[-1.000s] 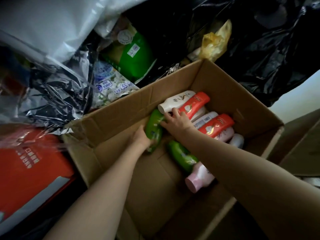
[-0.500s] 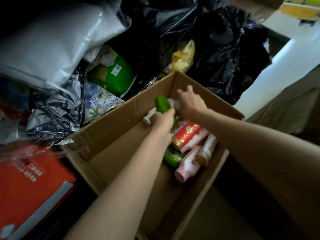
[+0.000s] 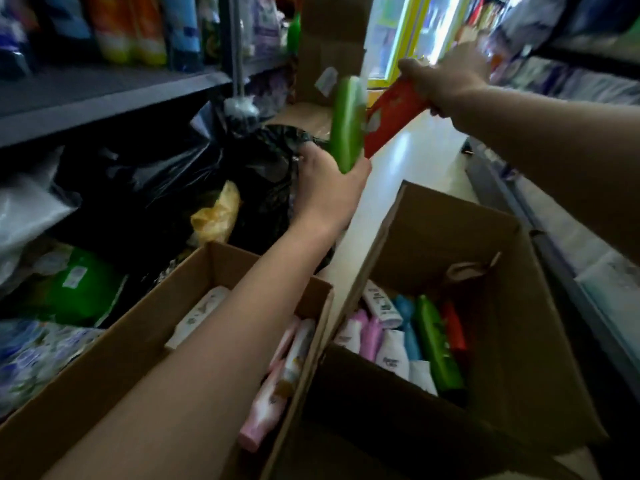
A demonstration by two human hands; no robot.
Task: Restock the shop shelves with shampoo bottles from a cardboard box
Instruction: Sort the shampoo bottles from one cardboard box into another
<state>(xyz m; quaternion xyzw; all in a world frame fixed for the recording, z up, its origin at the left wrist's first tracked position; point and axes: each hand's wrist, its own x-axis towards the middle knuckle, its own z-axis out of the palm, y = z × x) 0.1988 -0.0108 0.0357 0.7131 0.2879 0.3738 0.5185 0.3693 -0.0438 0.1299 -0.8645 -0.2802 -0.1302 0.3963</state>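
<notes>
two grips full – left hand [image 3: 329, 188] green bottle [image 3: 346, 123] | right hand [image 3: 446, 76] red bottle [image 3: 391, 116] – both blurred

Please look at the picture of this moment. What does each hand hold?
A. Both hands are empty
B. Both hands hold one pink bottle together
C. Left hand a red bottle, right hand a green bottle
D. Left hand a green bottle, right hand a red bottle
D: the left hand grips the green bottle at its lower end, and the right hand grips the red bottle.
</notes>
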